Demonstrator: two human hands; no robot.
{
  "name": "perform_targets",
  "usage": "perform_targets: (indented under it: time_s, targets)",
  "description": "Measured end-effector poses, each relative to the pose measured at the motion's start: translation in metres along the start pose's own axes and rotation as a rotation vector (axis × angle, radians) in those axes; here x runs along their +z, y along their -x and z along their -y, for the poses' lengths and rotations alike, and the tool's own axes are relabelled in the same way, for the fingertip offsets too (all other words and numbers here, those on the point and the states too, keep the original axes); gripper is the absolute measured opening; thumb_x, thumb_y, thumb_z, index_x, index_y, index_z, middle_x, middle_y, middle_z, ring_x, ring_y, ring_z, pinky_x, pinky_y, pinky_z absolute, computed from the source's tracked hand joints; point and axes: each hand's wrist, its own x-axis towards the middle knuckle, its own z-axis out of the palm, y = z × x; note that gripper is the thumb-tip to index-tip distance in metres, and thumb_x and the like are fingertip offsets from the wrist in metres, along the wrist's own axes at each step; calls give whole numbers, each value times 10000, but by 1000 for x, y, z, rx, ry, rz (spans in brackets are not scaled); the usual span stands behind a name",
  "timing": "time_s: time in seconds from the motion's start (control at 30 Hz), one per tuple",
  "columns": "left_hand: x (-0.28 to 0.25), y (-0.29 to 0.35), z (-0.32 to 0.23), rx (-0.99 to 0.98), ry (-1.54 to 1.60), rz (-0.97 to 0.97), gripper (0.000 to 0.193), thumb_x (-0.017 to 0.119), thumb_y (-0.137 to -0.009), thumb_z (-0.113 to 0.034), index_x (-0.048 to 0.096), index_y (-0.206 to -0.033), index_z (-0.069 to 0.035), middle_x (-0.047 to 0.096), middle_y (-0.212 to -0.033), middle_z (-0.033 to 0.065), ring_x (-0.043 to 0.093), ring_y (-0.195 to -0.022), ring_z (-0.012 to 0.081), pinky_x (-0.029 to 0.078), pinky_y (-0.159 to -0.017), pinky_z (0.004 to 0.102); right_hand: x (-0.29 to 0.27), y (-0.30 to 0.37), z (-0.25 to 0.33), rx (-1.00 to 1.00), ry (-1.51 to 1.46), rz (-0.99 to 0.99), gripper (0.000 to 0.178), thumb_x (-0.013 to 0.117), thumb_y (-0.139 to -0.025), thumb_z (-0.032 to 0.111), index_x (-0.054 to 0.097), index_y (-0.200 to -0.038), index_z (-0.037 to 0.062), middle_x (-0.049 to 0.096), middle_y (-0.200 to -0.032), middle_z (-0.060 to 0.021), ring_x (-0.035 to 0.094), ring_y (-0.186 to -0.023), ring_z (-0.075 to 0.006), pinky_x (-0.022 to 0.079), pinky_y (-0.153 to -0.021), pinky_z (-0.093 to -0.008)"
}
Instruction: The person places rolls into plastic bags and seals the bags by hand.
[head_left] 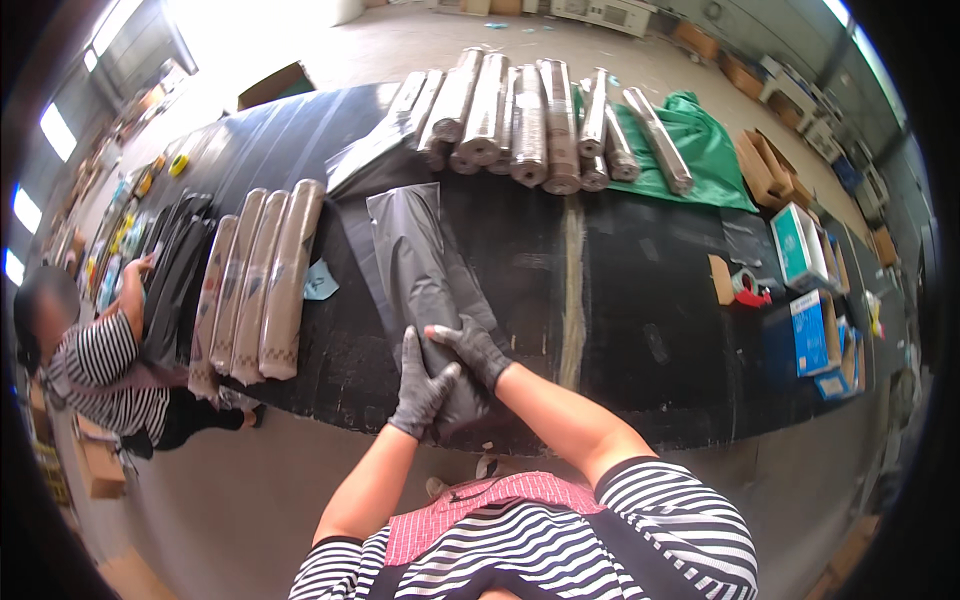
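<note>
Here, both gloved hands rest on a long grey plastic bag [408,245] that lies near the middle of the black surface [655,250], its near end by the edge in front of the person. The left hand [422,390] lies along the bag's left side, fingers straight and pointing away, thumb angled out to the right, so that its grip is fairly wide. The right hand [472,352] comes across from the other side, fingers aimed left over the top, their tips near the left thumb. Whether either grip closes on the film underneath, I cannot tell.

To the left, four film-wrapped brown rolls [268,290] lie side by side, with a pale blue slip [320,281] just beside them. Beyond these, a co-worker [105,375] in a striped top reaches toward a row of dark sleeves [180,265]. A heap of patterned rolls [527,125] spans the far side, its right end on a green plastic sheet [705,150]. At the right sit a red tape dispenser [750,297], a teal-and-white carton [797,245] and a blue carton [814,333].
</note>
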Motion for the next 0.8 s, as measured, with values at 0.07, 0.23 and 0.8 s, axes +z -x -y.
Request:
perform_targets:
  time_s: [0.07, 0.23, 0.8]
  targets:
    - [21, 27, -9, 46, 2, 82, 1107, 794, -770, -234, 63, -1561, 24, 228, -1573, 248, 258, -1464, 323, 229, -1198, 383, -28, 53, 15, -28, -244, 78, 692, 815, -755, 429, 616, -1239, -25, 677, -1127, -123, 642, -994, -197, 527, -886, -343]
    - [102, 39, -73, 388, -12, 436, 1136, 801, -796, -328, 43, -1554, 49, 33, -1619, 284, 17, -1523, 361, 95, -1230, 396, -148, 134, 8, -66, -408, -89, 522, 817, -767, 340, 647, -1151, 29, 681, -1041, -65, 648, -917, -162, 552, -815, -320]
    - [-144, -137, 43, 101, -1131, -328, 590, 783, -678, -337, 545, -1175, -128, 522, -1220, 156, 505, -1159, 353, 452, -946, 504, -350, 151, -116, -43, 745, -897, 612, 750, -817, 376, 602, -1245, -35, 653, -1170, -145, 615, -1049, -241, 478, -949, -380]
